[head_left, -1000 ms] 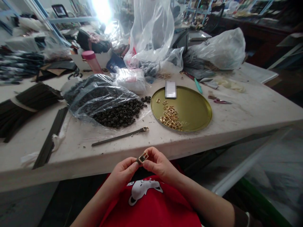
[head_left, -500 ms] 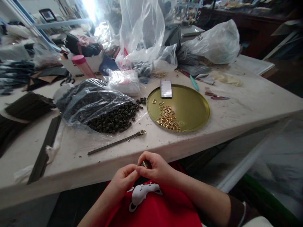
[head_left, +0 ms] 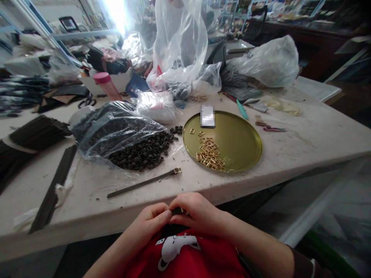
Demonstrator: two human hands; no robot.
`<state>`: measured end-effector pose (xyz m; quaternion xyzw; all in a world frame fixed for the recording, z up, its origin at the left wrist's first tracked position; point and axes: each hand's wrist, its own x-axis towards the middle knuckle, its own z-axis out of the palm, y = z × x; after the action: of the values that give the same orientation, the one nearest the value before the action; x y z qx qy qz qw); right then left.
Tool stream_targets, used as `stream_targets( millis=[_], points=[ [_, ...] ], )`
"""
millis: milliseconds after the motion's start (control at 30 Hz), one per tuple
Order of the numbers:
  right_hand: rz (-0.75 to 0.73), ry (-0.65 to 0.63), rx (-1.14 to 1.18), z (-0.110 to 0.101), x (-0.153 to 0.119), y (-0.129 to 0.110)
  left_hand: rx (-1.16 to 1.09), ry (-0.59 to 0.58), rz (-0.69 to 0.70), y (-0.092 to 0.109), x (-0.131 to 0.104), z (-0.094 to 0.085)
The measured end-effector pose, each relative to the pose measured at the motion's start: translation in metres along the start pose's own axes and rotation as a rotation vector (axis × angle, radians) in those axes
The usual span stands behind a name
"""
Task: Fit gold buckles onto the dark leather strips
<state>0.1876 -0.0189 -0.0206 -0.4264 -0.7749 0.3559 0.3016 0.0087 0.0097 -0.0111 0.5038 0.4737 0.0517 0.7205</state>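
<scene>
Over the red apron at the table's front edge, my left hand (head_left: 153, 218) and my right hand (head_left: 198, 212) meet, fingers pinched together. Between them shows a small part of a dark strap (head_left: 176, 211); the fingers cover most of it. On the table beyond lies a finished-looking dark strap (head_left: 142, 183) with a gold buckle (head_left: 177, 170) at its right end. A round gold tray (head_left: 243, 143) holds a heap of gold buckles (head_left: 210, 152). Left of it, many small dark loops (head_left: 142, 154) spill from a clear plastic bag (head_left: 116, 119).
Bundled dark strips (head_left: 37, 133) and a flat stack of strips (head_left: 55, 189) lie at left. A pink-lidded bottle (head_left: 107, 87), plastic bags (head_left: 263, 61), a turquoise-handled tool (head_left: 242, 109) and small scissors (head_left: 274, 129) are farther back. The table's front edge runs just beyond my hands.
The whole view has shifted, so the table items sit slightly lower. My hands stay together; the gold glint between my fingers earlier is now hidden, with a dark part showing.
</scene>
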Motion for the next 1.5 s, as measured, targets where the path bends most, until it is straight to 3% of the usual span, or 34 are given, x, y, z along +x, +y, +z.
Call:
stream_targets(
  millis=[133,233,400,500,567,633,833,933,1033,1133,1233,1300,1367,1433,1500],
  points=[
    [-0.049,-0.028,-0.101,0.001,0.001,0.004,0.068,0.06,0.013,0.002,-0.004,0.002],
    [-0.024,0.011,-0.193,0.004,0.006,0.016,0.334,0.102,0.142,0.004,-0.005,-0.011],
    [0.037,0.176,-0.488,0.008,0.027,0.046,0.956,0.565,0.438,-0.004,0.007,-0.042],
    [-0.017,0.226,-0.648,0.015,0.036,0.061,1.158,0.684,0.484,-0.016,0.017,-0.053],
    [-0.05,0.285,-0.711,0.021,0.037,0.07,1.178,0.782,0.442,-0.021,0.019,-0.067],
    [-0.091,0.331,-0.745,0.026,0.037,0.078,1.179,0.9,0.366,-0.024,0.013,-0.094],
    [-0.141,0.403,-0.781,0.031,0.032,0.093,1.066,1.345,-0.11,-0.039,-0.052,-0.203],
    [-0.154,0.422,-0.793,0.033,0.032,0.093,0.968,1.396,-0.305,-0.056,-0.074,-0.236],
    [-0.165,0.425,-0.792,0.033,0.034,0.092,0.91,1.396,-0.362,-0.07,-0.08,-0.248],
    [-0.205,0.436,-0.773,0.032,0.033,0.091,0.862,1.424,-0.344,-0.073,-0.082,-0.251],
    [-0.238,0.455,-0.713,0.031,0.028,0.082,0.829,1.467,-0.255,-0.064,-0.088,-0.241],
    [-0.214,0.461,-0.614,0.031,0.025,0.069,0.825,1.478,-0.14,-0.055,-0.089,-0.222],
    [-0.126,0.468,-0.429,0.031,0.025,0.05,0.825,1.431,0.02,-0.044,-0.085,-0.19],
    [0.026,0.46,-0.127,0.03,0.03,0.031,0.808,1.272,0.206,-0.036,-0.078,-0.15],
    [0.144,0.443,0.26,0.025,0.038,0.018,0.623,0.862,0.455,-0.034,-0.073,-0.108]
  ],
)
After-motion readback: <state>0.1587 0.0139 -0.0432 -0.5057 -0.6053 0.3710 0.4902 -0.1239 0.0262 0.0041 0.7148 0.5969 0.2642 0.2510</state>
